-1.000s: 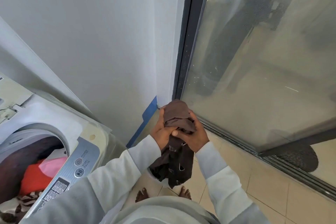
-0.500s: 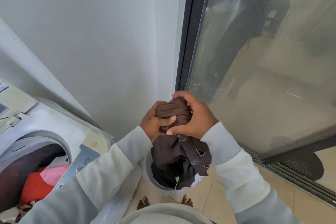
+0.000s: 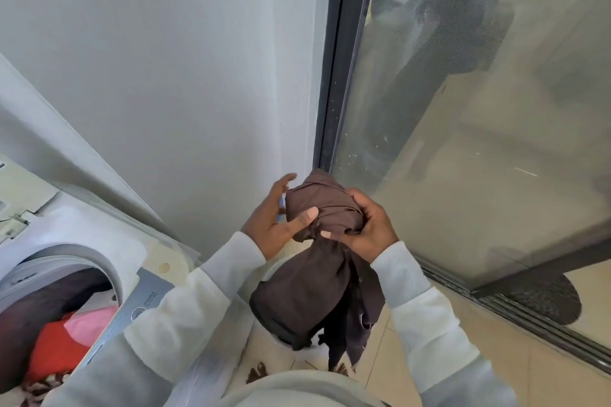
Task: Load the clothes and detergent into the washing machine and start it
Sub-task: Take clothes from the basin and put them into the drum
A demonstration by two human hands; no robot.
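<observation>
1. A dark brown garment (image 3: 322, 261) is held up in the lower middle of the frame, bunched into a wad at its top, with the rest hanging down in folds toward the floor.
2. The right hand (image 3: 365, 230) grips the bunched top from the right side, fingers curled round the cloth and fingertips pressed into its lower edge.
3. The left hand (image 3: 274, 221) is on the left side of the wad. Its thumb lies across the front of the cloth, while its fingers are spread and fairly straight behind it, with the upper fingertips clear of the fabric.
4. Both arms wear pale, fleecy sleeves (image 3: 420, 304) that reach up from the bottom edge of the frame.
5. The washing machine (image 3: 99, 241) sits at the lower left of the frame, its round opening uncovered.
6. Inside the drum lie a red garment (image 3: 54, 350) and a pink one (image 3: 91, 320), with a patterned piece at the very bottom left edge.
7. A grey control panel (image 3: 142, 301) with round buttons runs along the machine's edge, just left of the left sleeve.
8. A white basket (image 3: 297, 352) stands on the tiled floor (image 3: 463, 314) below the hanging cloth, mostly hidden by it.
9. Bare toes show on the floor near the bottom middle.
10. A pale wall (image 3: 165, 76) fills the upper left of the frame, and a dark-framed glass door (image 3: 479, 109) fills the upper right.
</observation>
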